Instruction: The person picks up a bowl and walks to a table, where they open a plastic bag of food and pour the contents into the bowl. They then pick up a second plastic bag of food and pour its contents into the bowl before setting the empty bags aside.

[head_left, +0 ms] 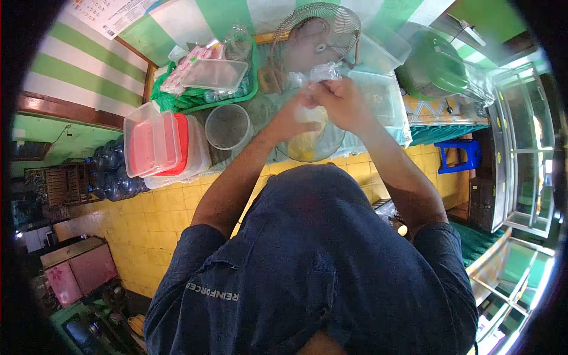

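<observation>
Clear, crinkled plastic makes up the bag [326, 72], its top bunched between the left hand [293, 120] and the right hand [346, 106]. Both hands have thumb and fingertips drawn together on it, close to each other; the left hand's lower fingers stand a little apart, and blur hides the exact contact. Just below the grip, something yellow [303, 144] shows through clear material with a rounded outline. Right of the grip sits a clear rectangular container [374, 97]; beyond the grip stands a round wire-caged fan [316, 38]. To the left is a round clear tub [228, 126], with a green basket [253, 89] of packets behind it and stacked containers [155, 142], one red, farther left. Well apart on the right stands a blue stool [459, 156].
</observation>
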The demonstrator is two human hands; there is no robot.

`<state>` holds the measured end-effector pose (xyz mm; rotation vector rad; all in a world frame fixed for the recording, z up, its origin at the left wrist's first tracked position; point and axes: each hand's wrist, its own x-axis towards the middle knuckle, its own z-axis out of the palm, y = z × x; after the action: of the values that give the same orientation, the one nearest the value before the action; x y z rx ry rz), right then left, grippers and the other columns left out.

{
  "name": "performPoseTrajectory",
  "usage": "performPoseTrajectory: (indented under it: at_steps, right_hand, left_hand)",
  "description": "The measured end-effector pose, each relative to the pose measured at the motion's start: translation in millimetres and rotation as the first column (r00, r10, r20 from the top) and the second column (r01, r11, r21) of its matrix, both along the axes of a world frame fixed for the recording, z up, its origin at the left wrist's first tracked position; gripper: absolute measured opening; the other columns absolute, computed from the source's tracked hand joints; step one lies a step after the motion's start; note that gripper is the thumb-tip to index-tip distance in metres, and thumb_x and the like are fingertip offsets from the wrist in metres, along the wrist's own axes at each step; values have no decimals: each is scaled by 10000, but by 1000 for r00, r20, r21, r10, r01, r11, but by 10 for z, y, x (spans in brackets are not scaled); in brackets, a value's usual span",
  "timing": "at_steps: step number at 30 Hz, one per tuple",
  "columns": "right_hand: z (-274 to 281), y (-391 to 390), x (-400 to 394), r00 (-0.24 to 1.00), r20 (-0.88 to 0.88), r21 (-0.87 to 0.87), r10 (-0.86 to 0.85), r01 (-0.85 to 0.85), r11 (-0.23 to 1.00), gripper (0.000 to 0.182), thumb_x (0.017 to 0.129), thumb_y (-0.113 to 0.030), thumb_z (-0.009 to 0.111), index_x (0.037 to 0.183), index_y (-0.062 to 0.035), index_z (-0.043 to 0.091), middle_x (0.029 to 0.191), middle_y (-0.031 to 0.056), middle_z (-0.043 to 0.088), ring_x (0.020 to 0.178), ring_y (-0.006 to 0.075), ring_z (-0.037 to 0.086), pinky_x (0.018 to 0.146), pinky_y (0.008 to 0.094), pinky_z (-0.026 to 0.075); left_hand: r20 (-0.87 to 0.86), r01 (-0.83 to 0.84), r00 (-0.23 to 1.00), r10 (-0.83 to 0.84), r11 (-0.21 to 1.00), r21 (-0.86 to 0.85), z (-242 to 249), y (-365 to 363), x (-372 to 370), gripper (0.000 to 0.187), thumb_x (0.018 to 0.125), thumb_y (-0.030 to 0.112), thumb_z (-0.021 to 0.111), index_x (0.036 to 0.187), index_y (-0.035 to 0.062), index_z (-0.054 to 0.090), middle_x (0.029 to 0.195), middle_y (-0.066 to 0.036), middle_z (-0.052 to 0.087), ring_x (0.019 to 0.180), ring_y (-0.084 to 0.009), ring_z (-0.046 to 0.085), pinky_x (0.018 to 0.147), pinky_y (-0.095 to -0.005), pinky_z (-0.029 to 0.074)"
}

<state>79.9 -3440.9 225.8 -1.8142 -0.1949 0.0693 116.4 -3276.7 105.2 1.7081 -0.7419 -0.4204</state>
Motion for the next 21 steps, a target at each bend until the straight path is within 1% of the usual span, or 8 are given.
performPoseTrajectory:
  at_steps: [2, 5, 8, 11, 14, 17, 20, 21]
  right_hand:
    - [-30, -3, 46, 1000, 15, 33, 8, -8, 999, 211, 962, -151, 544, 973, 41, 630, 813, 116, 698, 734, 152, 677, 654, 296, 540]
    - [83, -22, 74, 999, 35, 61, 9, -11, 998, 206, 959, -159, 554, 990, 29, 630, 815, 107, 701, 737, 142, 675, 656, 290, 539]
    - [134, -22, 129, 996, 83, 185, 21, -36, 982, 220, 960, -172, 561, 979, 34, 633, 819, 100, 702, 735, 130, 667, 650, 284, 535]
    - [266, -33, 170, 999, 32, 225, 30, -37, 974, 231, 957, -176, 576, 968, 46, 637, 815, 90, 698, 727, 123, 657, 654, 277, 532]
    - [369, -97, 173, 994, 42, 150, 104, -109, 983, 239, 953, -176, 585, 972, 54, 647, 804, 87, 694, 711, 127, 650, 670, 273, 531]
    - [331, -191, 124, 973, 169, 114, 159, -179, 977, 248, 948, -177, 591, 1001, 58, 648, 779, 78, 690, 694, 125, 641, 667, 271, 525]
    - [-280, -591, -65, 971, 7, -88, -240, 240, 967, 281, 932, -193, 613, 1036, 68, 635, 752, 79, 685, 691, 129, 643, 659, 279, 524]
    - [-626, -797, -166, 955, -102, -223, -278, 251, 942, 319, 914, -212, 639, 1055, 74, 625, 743, 83, 682, 688, 132, 646, 658, 284, 525]
  left_hand:
    - [-31, -54, 998, 53, 998, -14, 79, -57, -14, 761, 815, 250, 767, 1420, 11, 371, 1380, -137, 478, 1316, -218, 416, 1125, -364, 275]
    - [-161, -124, 982, 94, 974, -189, 175, -109, -68, 601, 918, 211, 653, 1421, 24, 381, 1392, -104, 479, 1306, -195, 421, 1118, -346, 284]
    - [112, -154, 979, 169, 979, -131, 249, -81, -14, 366, 969, 186, 503, 1287, 7, 537, 1286, -111, 566, 1194, -189, 512, 1053, -339, 358]
    - [-25, -165, 986, 164, 961, -222, 653, -82, -119, 336, 988, 237, 471, 1228, 28, 581, 1132, -83, 632, 1081, -177, 562, 974, -318, 410]
    - [-33, -228, 974, 225, 965, -128, 392, -60, 20, 264, 975, 219, 489, 1136, 51, 613, 1001, -50, 645, 930, -178, 592, 850, -329, 456]
    - [-54, -280, 960, 275, 942, -187, 412, -28, 11, 219, 995, 142, 484, 1110, 12, 618, 978, -36, 644, 894, -141, 579, 862, -309, 458]
    - [-5, -316, 948, 318, 937, -147, 353, 6, -6, 199, 982, 134, 479, 1023, 9, 629, 930, -51, 645, 887, -148, 585, 836, -317, 464]
    - [9, -329, 942, 335, 931, -160, 324, 11, -9, 204, 978, 141, 481, 1003, 7, 632, 919, -53, 649, 879, -148, 587, 828, -320, 464]
